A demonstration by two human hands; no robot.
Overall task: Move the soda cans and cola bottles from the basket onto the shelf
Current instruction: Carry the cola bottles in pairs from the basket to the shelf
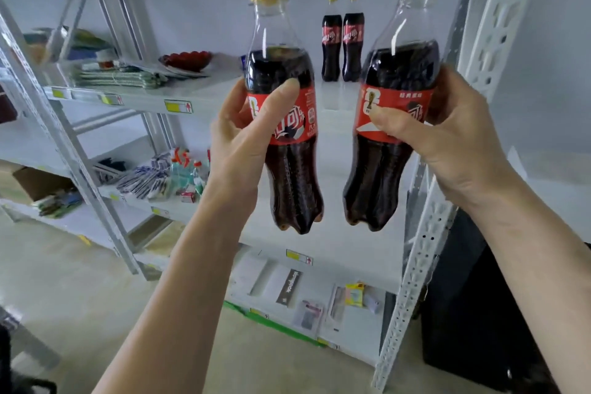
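My left hand [238, 141] grips a cola bottle [284, 169] with a yellow cap and red label, held upright in the air in front of the white shelf board [332, 137]. In my right hand [447, 137] is a second, similar cola bottle [380, 176], tilted slightly to the right. Both bottles hang above the shelf's front edge. Two more cola bottles [342, 41] stand side by side at the back of that shelf against the wall. No basket or soda cans are in view.
A perforated white upright post [425, 249] stands right of the bottles. The left shelving bay holds a red bowl [187, 61], folded cloths [118, 75] and small packaged goods [160, 179]. Flat packets [307, 301] lie on the lower shelf. A black box [479, 313] stands at lower right.
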